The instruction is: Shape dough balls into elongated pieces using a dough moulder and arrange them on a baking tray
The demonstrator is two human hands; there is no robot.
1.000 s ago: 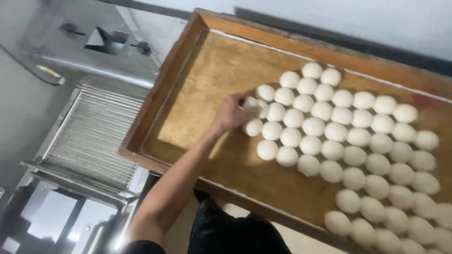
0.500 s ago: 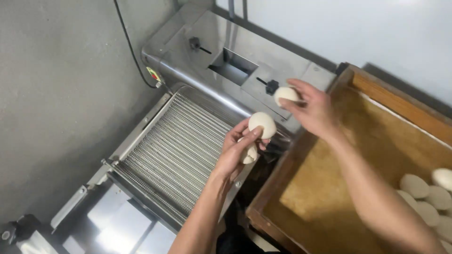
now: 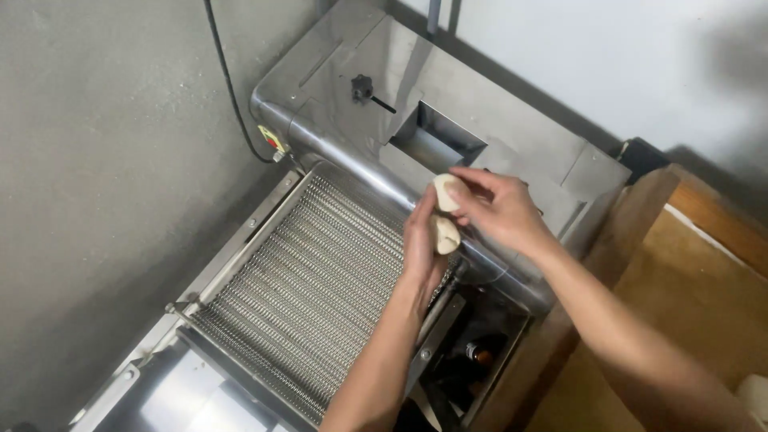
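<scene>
Starting at the left, a grey wall [image 3: 96, 160] is seen, with a black cable [image 3: 228, 88] run down it to the steel machine [image 3: 496, 104]. A red and yellow switch [image 3: 272, 141] sits on the machine's rounded corner, and a black knob [image 3: 362, 86] is set on its top plate. Below, a wire-mesh conveyor [image 3: 320, 288] slopes down toward the lower left; no dough is seen lying on it.

Over the conveyor's upper right edge, the left hand [image 3: 422, 252] is raised, its grip closed around a pale, elongated dough piece [image 3: 445, 234] held upright. Just above it, touching or nearly so, a second dough ball [image 3: 446, 192] is pinched in the fingertips of the right hand [image 3: 500, 212], so that grip is also closed on dough. Both pieces are held close to the rectangular feed opening [image 3: 440, 140] in the top of the machine, but neither is yet inside it.

Further right, a wooden tray [image 3: 704, 264] is partly seen, its floured bottom bare in the part shown; a pale shape at the lower right corner may be more dough, though that cannot be told for certain.

As a judgement, the work is at an early point for these two pieces: they are picked up and carried to the machine, while the feeding and rolling are left to do.
</scene>
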